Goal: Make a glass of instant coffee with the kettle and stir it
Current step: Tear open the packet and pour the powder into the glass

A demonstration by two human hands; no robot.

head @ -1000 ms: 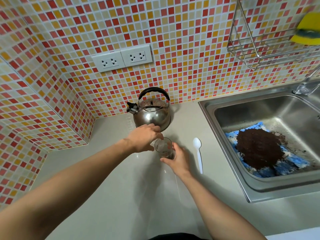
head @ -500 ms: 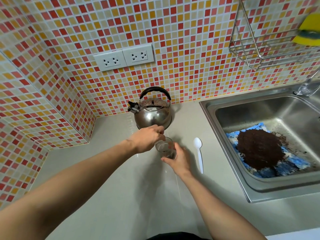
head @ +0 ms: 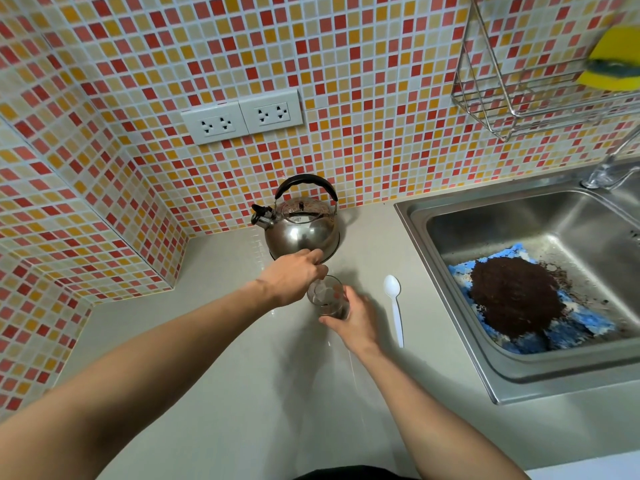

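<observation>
A wall of small red, orange and cream mosaic tiles (head: 363, 81) wraps the corner of the room, carrying 2 white sockets (head: 242, 121) side by side and a wire rack (head: 512, 95) at the upper right with a yellow sponge (head: 613, 60) in it. Below runs a pale grey counter (head: 214, 393), and set into its right side is a steel sink (head: 519, 379) with a tap (head: 602, 171) at its far edge; in the basin a heap of dark coffee grounds (head: 516, 294) lies on a blue cloth (head: 585, 327). The steel kettle (head: 303, 226) stands upright against the back wall, black handle arched over the top, spout pointing left. Just in front of it the glass (head: 325, 296) stands upright on the counter, with something dark at its bottom. The right hand (head: 356, 318) wraps its fingers around the glass from the near right side. The left hand (head: 294, 275) hangs over the glass rim, fingertips pinched narrow together; whether they hold anything cannot be told. The white plastic spoon (head: 394, 306) lies flat near the right of the glass, its long axis running toward the wall, bowl at the far end.
</observation>
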